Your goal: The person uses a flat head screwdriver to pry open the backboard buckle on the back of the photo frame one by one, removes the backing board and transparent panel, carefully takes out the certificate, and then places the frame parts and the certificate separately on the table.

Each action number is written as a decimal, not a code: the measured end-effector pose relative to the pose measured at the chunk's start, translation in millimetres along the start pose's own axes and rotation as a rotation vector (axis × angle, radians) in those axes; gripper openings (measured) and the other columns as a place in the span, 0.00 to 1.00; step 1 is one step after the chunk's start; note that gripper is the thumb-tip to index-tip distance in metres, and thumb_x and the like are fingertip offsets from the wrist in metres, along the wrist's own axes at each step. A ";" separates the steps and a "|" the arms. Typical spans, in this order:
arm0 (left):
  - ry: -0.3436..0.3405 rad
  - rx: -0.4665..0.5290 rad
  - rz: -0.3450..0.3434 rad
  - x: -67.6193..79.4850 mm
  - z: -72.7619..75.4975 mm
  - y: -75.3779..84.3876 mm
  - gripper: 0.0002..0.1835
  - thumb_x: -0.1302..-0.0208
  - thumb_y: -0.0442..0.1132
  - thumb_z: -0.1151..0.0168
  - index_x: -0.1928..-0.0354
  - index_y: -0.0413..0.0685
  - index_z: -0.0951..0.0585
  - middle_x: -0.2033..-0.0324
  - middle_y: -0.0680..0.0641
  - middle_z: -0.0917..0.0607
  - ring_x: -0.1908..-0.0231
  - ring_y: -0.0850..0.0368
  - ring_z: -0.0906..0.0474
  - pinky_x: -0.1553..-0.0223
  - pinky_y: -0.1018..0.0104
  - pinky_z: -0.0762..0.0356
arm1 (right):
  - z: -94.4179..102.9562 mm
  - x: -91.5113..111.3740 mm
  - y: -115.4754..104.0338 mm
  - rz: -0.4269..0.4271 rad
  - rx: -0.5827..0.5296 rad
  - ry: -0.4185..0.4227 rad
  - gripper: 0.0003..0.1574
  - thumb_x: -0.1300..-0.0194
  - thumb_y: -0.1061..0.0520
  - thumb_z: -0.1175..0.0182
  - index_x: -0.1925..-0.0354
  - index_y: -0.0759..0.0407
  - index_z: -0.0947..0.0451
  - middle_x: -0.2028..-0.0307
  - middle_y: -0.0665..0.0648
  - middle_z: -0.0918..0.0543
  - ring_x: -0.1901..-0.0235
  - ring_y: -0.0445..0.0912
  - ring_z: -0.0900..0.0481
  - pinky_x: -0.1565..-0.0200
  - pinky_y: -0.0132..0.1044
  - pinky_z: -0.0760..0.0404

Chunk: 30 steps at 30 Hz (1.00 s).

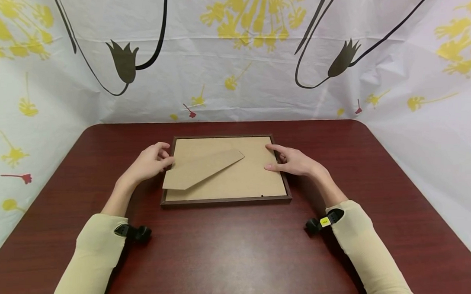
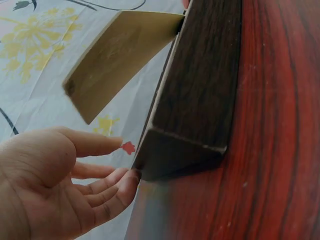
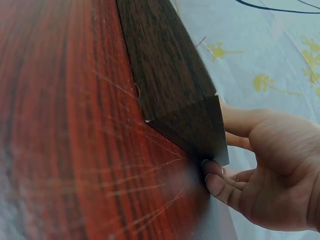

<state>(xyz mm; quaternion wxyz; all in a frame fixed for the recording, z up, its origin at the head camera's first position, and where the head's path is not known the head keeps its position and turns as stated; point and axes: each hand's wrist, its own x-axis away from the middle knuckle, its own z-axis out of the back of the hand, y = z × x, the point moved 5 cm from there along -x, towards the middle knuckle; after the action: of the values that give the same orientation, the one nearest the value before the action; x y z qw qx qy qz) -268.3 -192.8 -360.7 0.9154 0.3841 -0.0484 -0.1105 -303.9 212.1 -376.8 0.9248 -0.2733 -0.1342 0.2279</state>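
Observation:
A picture frame (image 1: 226,201) with a dark wood-grain rim lies back up on the table, showing its tan backing board (image 1: 254,178). A tan easel-stand flap (image 1: 203,168) stands partly raised from that board. At the left rim is my left hand (image 1: 151,161), fingers loosely bent; in the left wrist view some fingertips touch the frame's side while the thumb stays apart. My right hand (image 1: 295,161) holds the right rim, thumb and forefinger over the backing. In the right wrist view its other fingertips (image 3: 215,185) curl against the frame's outer side.
The frame sits toward the back of a dark red wood table (image 1: 232,250). Behind it hangs a white sheet (image 1: 261,91) with yellow, red and dark plant prints. A black wrist camera (image 1: 139,233) is strapped on the left sleeve, another camera (image 1: 314,226) on the right.

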 end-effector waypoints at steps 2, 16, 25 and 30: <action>-0.006 -0.025 0.003 -2.2 -2.1 -0.7 0.32 0.28 0.37 0.41 0.31 0.24 0.37 0.53 0.32 0.21 0.61 0.43 0.18 0.62 0.57 0.20 | 0.2 -0.3 0.4 -0.003 0.006 0.002 0.50 0.34 0.39 0.33 0.23 0.53 0.41 0.60 0.58 0.29 0.59 0.49 0.34 0.56 0.47 0.37; -0.114 -0.014 0.076 -0.7 -10.5 -10.2 0.35 0.25 0.40 0.43 0.25 0.30 0.43 0.52 0.33 0.22 0.63 0.47 0.19 0.58 0.53 0.23 | 10.9 -0.9 -8.1 0.038 0.038 0.081 0.38 0.33 0.46 0.32 0.31 0.62 0.29 0.67 0.56 0.29 0.67 0.47 0.32 0.60 0.43 0.34; -0.139 0.034 0.087 -0.8 -10.2 -16.3 0.35 0.24 0.41 0.44 0.25 0.30 0.44 0.51 0.33 0.23 0.58 0.44 0.19 0.52 0.49 0.24 | 13.8 -7.5 -27.1 0.094 0.000 0.200 0.28 0.33 0.53 0.32 0.39 0.63 0.22 0.58 0.59 0.18 0.61 0.50 0.22 0.54 0.45 0.26; -0.144 0.055 0.083 -1.7 -10.6 -17.5 0.35 0.23 0.40 0.44 0.25 0.30 0.44 0.51 0.33 0.23 0.58 0.43 0.19 0.53 0.51 0.24 | 4.9 -18.7 -41.9 0.145 -0.021 0.146 0.29 0.36 0.54 0.28 0.40 0.61 0.22 0.57 0.58 0.16 0.60 0.49 0.20 0.55 0.45 0.24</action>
<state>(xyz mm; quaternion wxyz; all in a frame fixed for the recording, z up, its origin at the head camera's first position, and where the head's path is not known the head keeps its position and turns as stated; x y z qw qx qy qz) -271.1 -196.9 -380.6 0.9024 0.3978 -0.1328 -0.0984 -307.2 173.8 -351.3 0.9102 -0.3079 -0.0486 0.2725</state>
